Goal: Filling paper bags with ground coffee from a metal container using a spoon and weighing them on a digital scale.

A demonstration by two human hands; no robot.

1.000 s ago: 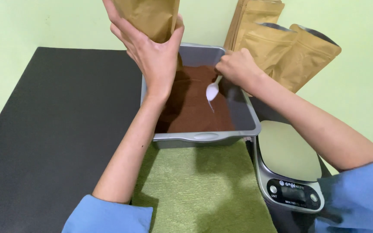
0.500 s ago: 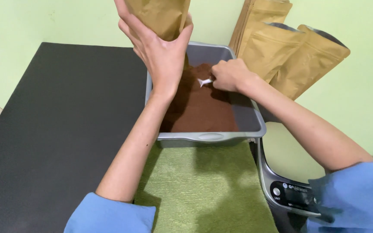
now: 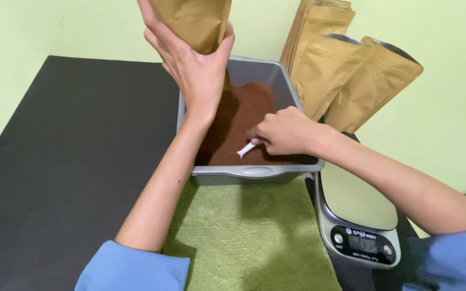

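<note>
Our left hand (image 3: 198,67) is raised, fingers clamped around a tan pouch (image 3: 195,21) above the grey tub (image 3: 254,171). Our right hand (image 3: 284,131) reaches low, fingers pinched together on a white scoop (image 3: 245,150) in the brown powder (image 3: 244,116).

Left hand (image 3: 195,70) raised with fingers wrapped in a grip, right hand (image 3: 281,132) lowered, fingers curled shut, both forearms extended.
</note>
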